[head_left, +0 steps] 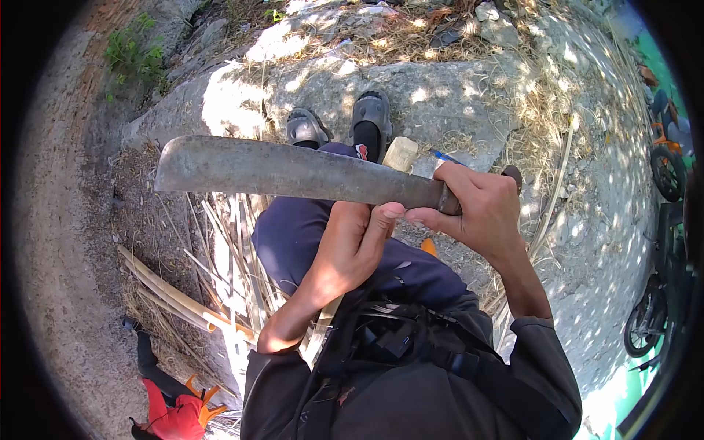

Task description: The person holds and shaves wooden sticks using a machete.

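Observation:
A machete [271, 170] with a broad, worn grey blade lies across the view, its squared tip pointing left. My right hand [480, 209] is wrapped around its dark handle at the right end, with the thumb beside the base of the blade. At the lower edge near the handle is my left hand [345, 246], thumb raised against the blade and fingers curled partly out of sight behind it. Just beyond the blade is the end of a pale wooden block [400, 154], partly covered. Beneath the hands are my legs in dark blue trousers [290, 238].
Pale split strips [238, 249] lie to the left, beside long, curved tan poles [172, 295]. A person in a red top [172, 414] is at the lower left. My grey clogs [372, 110] rest on rough stone. A motorbike [649, 315] stands at the right edge.

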Tool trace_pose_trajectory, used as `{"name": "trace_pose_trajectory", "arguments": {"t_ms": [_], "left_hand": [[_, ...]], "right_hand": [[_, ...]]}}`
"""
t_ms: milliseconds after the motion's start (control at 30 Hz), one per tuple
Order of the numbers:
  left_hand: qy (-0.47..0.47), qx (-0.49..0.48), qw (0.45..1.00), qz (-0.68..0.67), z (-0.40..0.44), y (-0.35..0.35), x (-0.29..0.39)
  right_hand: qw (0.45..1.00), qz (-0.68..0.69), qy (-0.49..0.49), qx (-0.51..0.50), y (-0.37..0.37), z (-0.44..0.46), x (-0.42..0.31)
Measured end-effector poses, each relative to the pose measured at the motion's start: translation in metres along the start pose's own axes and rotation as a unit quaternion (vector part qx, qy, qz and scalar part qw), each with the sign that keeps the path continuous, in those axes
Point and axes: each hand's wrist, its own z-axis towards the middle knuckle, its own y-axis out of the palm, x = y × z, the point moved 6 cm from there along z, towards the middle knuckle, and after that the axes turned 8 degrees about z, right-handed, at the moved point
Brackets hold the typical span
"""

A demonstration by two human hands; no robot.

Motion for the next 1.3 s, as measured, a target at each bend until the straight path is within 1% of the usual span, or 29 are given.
{"name": "trace_pose_trajectory", "arguments": {"t_ms": [67, 167, 267, 300, 400, 467, 567, 667, 800, 867, 933, 1000, 1100, 1133, 1200, 1233, 1267, 1300], "left_hand": [[-0.027, -0.001, 0.999, 0.047, -0.004, -0.001, -0.006], [-0.033, 0.029, 0.998, 0.04, -0.003, 0.0, -0.011], [-0.047, 0.019, 0.998, 0.041, -0.003, -0.002, -0.016], [-0.047, 0.019, 0.998, 0.041, -0.001, -0.004, -0.013], [-0.047, -0.01, 0.996, 0.079, 0.001, -0.003, -0.003], [-0.009, -0.014, 1.0, -0.015, 0.003, 0.003, 0.001], [0.009, -0.011, 1.0, -0.014, 0.001, 0.002, -0.008], [-0.013, -0.02, 1.0, 0.02, 0.0, -0.001, -0.001], [-0.019, -0.017, 0.999, 0.021, -0.001, 0.001, -0.002], [-0.009, 0.025, 1.0, 0.002, 0.0, 0.002, 0.001], [-0.014, 0.028, 0.999, 0.023, -0.001, 0.002, 0.0], [-0.018, 0.032, 0.998, 0.044, -0.002, 0.001, -0.004], [-0.013, 0.029, 0.997, 0.064, -0.002, -0.001, -0.008], [-0.028, 0.02, 0.997, 0.062, -0.002, -0.001, -0.008], [-0.044, 0.011, 0.997, 0.06, -0.004, 0.0, -0.006], [-0.081, -0.01, 0.997, 0.016, -0.007, 0.003, -0.008], [-0.116, -0.031, 0.992, -0.027, -0.009, 0.007, -0.01], [-0.116, -0.034, 0.992, -0.028, -0.01, 0.007, -0.009]], "right_hand": [[1.0, -0.013, 0.0, 0.004, 0.0, 0.0, -0.002], [0.999, -0.033, 0.004, 0.007, 0.001, 0.0, -0.002], [0.999, -0.037, 0.022, -0.002, 0.001, -0.001, -0.002], [0.999, -0.034, 0.036, -0.01, 0.002, -0.001, -0.001], [0.999, -0.009, 0.038, -0.023, 0.003, -0.002, 0.004], [0.999, 0.003, 0.032, -0.024, 0.004, -0.003, 0.004], [0.999, 0.012, 0.024, -0.026, 0.004, -0.003, 0.003], [1.0, 0.009, 0.017, -0.024, 0.004, -0.001, 0.002], [1.0, 0.009, 0.011, -0.02, 0.004, 0.0, 0.0], [1.0, 0.005, 0.011, -0.018, 0.004, -0.001, -0.001], [1.0, 0.003, 0.01, -0.016, 0.005, -0.001, -0.001], [0.999, -0.037, -0.008, 0.013, 0.004, -0.002, -0.002], [0.999, -0.049, 0.015, 0.0, 0.006, -0.003, 0.0], [0.999, -0.049, 0.014, 0.0, 0.006, -0.002, 0.001], [0.996, -0.065, -0.026, 0.061, -0.001, 0.002, -0.001], [0.996, -0.065, -0.026, 0.06, -0.006, 0.008, 0.002], [0.993, -0.054, 0.06, 0.085, -0.018, 0.015, 0.019], [0.982, -0.043, 0.149, 0.109, -0.028, 0.017, 0.038]]}}
